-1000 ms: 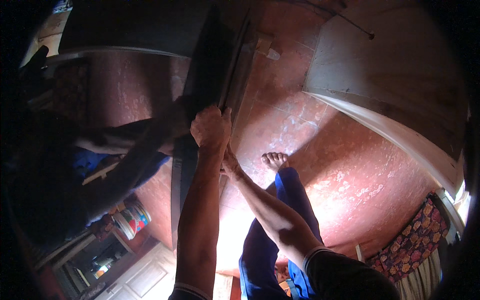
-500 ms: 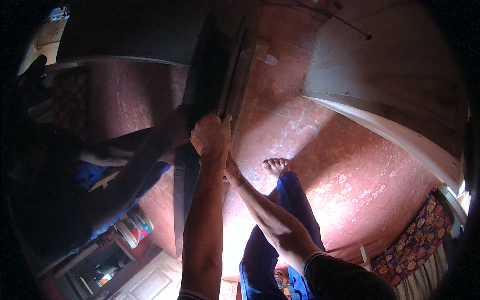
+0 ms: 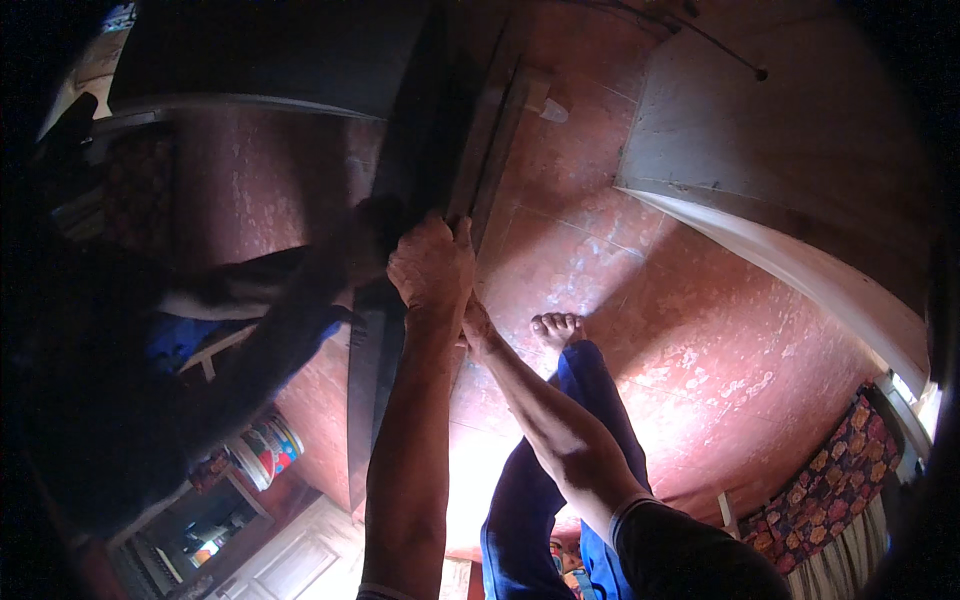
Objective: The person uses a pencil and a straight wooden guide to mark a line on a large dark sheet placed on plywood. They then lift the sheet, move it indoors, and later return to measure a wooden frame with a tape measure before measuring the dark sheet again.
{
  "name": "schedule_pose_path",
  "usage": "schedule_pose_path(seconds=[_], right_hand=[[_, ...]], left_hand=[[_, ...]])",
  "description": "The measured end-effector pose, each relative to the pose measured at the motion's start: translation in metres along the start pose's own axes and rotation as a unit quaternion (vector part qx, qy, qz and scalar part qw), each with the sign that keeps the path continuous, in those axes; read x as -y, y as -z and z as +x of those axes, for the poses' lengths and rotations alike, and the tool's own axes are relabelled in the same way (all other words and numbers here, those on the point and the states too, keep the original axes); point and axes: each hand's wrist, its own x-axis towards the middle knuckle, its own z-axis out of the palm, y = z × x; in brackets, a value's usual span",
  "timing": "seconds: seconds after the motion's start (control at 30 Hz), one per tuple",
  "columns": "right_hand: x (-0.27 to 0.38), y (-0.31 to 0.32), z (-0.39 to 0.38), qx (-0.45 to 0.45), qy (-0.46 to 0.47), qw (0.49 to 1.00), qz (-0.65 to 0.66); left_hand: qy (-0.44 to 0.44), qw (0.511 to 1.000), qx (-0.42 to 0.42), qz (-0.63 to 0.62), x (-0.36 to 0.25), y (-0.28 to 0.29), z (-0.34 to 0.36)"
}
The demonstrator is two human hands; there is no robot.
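Note:
A large mirror-like panel [image 3: 240, 210] with a dark frame fills the left side, reflecting the floor and a pair of arms. Along its frame edge [image 3: 490, 140], my left hand [image 3: 432, 262] is closed, knuckles up, its thumb pointing along the edge. Just below and to the right, my right hand [image 3: 477, 326] touches the same edge, partly behind my left wrist. Most of its fingers are out of sight, so its grip cannot be made out. My forearms cross close together in front of the panel.
Red, worn floor [image 3: 560, 250] runs beneath, with my bare foot [image 3: 557, 328] on it. A large wooden board or furniture piece [image 3: 770, 150] stands at the upper right, a dark cable [image 3: 700, 50] above it. Flowered cloth [image 3: 825, 455] lies at lower right.
Both hands have shifted slightly up and right. The panel's upper edge also appears a little farther right, while the whole view has moved slightly.

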Motion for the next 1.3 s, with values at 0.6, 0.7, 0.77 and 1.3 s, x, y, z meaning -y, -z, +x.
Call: schedule_pose_path(seconds=[0.6,0.7,0.77,1.3], right_hand=[[0.003,-0.021,-0.010,0.120,0.132,0.984,0.024],[0.006,-0.019,-0.013,0.151,0.139,0.978,0.046],[0.008,-0.018,-0.017,0.144,0.131,0.981,0.004],[-0.001,-0.004,0.010,0.108,0.113,0.987,-0.034]], left_hand=[[-0.079,0.967,-0.130,-0.205,0.046,-0.002,-0.069],[-0.107,0.962,-0.172,-0.185,0.047,-0.008,-0.083],[-0.116,0.959,-0.199,-0.164,0.048,-0.013,-0.088],[-0.069,0.965,-0.251,-0.017,0.044,-0.030,-0.098]])
